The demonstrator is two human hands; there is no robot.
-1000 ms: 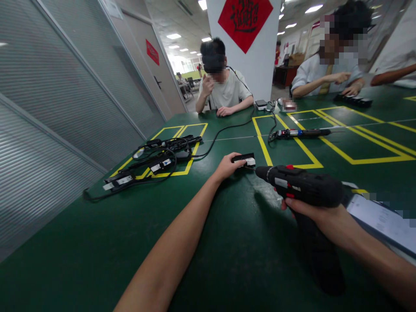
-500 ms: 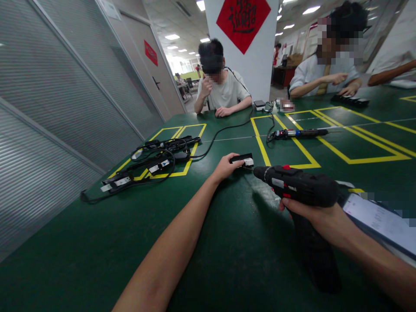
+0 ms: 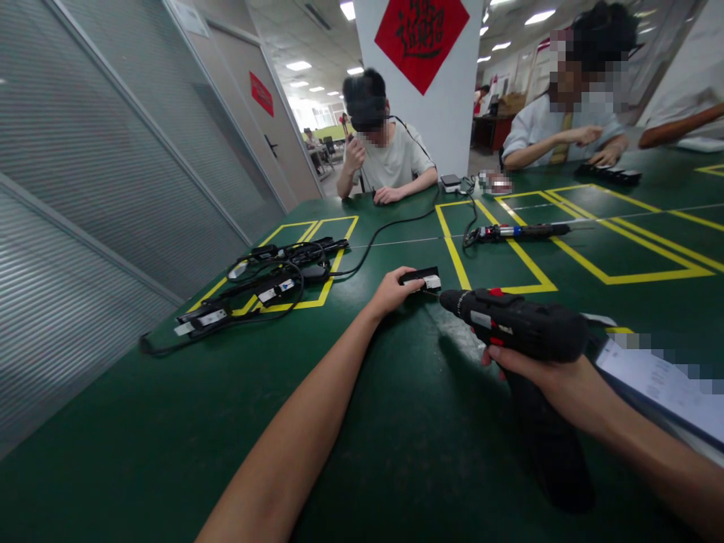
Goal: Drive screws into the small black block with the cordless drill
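A small black part with a white block (image 3: 431, 281) lies on the green table (image 3: 362, 362) in the middle of the view. My left hand (image 3: 394, 290) is closed on its left end, pressing it to the tabletop. My right hand (image 3: 529, 366) is wrapped round the grip of a black and red power drill (image 3: 526, 324). The drill lies level in the air and points left. Its thin bit reaches the lower edge of the part; whether it touches is too small to tell.
Black power strips and cables (image 3: 274, 279) lie at the left inside yellow tape. A corded screwdriver (image 3: 520, 231) rests behind the drill. At the right is a tablet (image 3: 661, 385). Two people (image 3: 396, 158) sit across the table, one handling a black strip (image 3: 608, 174).
My hands, the drill and the black part have barely moved. Across the table, the person's raised hand has shifted slightly.
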